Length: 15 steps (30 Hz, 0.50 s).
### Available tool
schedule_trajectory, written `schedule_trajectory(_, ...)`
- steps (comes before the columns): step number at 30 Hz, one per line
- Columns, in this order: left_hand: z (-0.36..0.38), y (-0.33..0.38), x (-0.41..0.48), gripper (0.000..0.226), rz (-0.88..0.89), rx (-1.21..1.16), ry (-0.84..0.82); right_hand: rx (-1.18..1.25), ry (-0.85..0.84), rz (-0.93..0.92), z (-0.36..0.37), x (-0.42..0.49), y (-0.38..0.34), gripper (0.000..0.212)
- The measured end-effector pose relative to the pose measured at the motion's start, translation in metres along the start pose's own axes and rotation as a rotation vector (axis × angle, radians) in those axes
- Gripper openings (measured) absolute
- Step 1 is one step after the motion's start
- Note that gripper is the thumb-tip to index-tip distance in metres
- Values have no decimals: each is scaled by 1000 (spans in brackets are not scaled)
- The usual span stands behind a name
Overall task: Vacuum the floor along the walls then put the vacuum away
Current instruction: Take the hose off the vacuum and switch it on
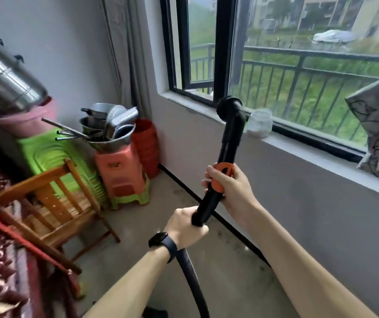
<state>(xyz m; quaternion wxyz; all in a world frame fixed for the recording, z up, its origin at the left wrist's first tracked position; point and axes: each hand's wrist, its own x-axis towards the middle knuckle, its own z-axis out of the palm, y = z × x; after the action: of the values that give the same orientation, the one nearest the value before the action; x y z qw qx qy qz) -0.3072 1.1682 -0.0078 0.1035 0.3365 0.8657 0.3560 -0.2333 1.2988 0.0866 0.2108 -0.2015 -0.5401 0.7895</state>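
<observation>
I hold a black vacuum wand (228,148) raised upright in front of the wall under the window. Its round brush nozzle (228,106) points left, level with the window sill. My right hand (230,187) grips the wand at its orange collar (223,174). Lower down, my left hand (187,227), a dark watch on its wrist, grips the wand's bottom end where the black hose (192,276) starts. The hose drops to the bottom edge of the view. The vacuum's body is out of sight. The grey floor (151,226) runs along a black skirting strip.
A wooden chair (53,203) stands on the left, next to stacked green and orange plastic stools (124,177) bearing metal pans (108,127). A glass jar (260,123) sits on the window sill (298,154). A curtain hangs in the corner; patterned cloth lies at the right edge.
</observation>
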Motion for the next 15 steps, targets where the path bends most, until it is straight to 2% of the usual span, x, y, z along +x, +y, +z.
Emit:
schedule_trajectory(4,15,18,22,13,-23,112,7,-11,-55,21,-38,16,-5,32)
schedule_trajectory(7,16,39,43,17,-19,150,77,-36,-105,-28,-54,28,-23,34)
schedule_trajectory(15,-9,65,93,11,-36,-8,346,-43,-228,-89,-29,86,-76,37)
